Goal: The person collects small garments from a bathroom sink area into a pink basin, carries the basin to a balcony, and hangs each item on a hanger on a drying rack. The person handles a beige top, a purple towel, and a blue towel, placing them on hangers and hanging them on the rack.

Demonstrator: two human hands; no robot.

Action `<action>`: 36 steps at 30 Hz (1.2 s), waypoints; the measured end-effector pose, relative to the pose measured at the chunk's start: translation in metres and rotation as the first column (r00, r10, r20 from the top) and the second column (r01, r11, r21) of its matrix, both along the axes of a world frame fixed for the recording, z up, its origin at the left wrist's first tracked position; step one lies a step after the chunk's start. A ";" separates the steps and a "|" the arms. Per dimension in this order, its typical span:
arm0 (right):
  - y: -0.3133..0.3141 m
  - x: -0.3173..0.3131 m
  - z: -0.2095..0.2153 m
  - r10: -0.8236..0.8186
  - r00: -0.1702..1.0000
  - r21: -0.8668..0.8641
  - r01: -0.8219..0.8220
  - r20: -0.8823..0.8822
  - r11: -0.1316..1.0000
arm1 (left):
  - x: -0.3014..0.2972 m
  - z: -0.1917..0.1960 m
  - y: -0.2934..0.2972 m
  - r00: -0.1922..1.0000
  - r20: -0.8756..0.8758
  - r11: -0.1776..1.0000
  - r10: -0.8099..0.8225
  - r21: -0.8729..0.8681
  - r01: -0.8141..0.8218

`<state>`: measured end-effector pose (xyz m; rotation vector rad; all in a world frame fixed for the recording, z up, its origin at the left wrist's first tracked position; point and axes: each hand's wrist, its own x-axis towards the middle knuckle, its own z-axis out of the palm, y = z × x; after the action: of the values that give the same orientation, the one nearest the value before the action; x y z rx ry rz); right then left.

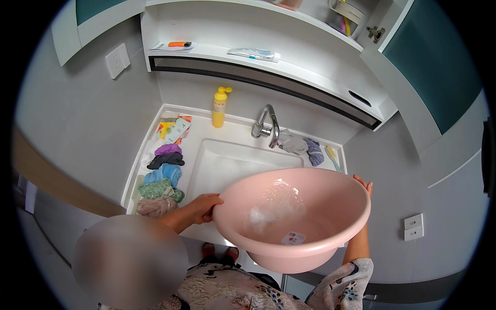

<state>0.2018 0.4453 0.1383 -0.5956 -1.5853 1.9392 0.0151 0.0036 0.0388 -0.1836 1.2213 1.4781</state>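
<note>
A large pink plastic basin (320, 206) is tilted over the front of the white sink (212, 160). Some clear water with white suds lies inside it, beside a small label. My left hand (205, 207) grips the basin's left rim, fingers closed on it. At the opposite side, my right hand (365, 185) holds the basin too; its fingertips show past the rim and its palm is hidden behind the wall. A chrome faucet (266, 126) rises behind the sink.
Crumpled cloths in several colours, including a blue one (164, 175), line the counter's left side. A yellow bottle (219, 108), grey cloths (294, 143) and a brush (332, 157) stand or lie along the back. Above runs a shelf with a tube (253, 54); a cabinet door (434, 67) hangs open.
</note>
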 end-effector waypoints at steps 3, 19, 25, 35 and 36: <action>0.016 -0.014 -0.010 0.100 0.994 0.086 -0.095 -0.050 0.992 | -0.010 -0.018 -0.007 0.997 0.033 0.997 -0.068 0.029 0.067; 0.018 -0.146 0.045 0.024 0.930 0.583 -0.250 0.367 0.773 | 0.001 -0.094 0.019 0.839 0.543 0.981 0.036 0.142 -0.133; -0.015 -0.190 0.078 -0.040 0.820 0.578 -0.366 0.570 0.730 | 0.011 -0.097 0.018 0.782 0.623 0.976 0.022 0.157 -0.153; -0.018 -0.189 0.086 -0.125 0.738 0.609 -0.436 0.663 0.663 | 0.019 -0.104 0.028 0.767 0.640 0.976 -0.054 0.198 -0.096; -0.014 -0.185 0.084 -0.112 0.732 0.586 -0.434 0.672 0.685 | 0.019 -0.102 0.027 0.771 0.634 0.978 -0.053 0.191 -0.089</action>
<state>0.0167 0.4308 0.2218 -0.8551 -2.7482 1.0157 0.0343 0.0306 -0.0635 -0.5120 0.5026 1.3813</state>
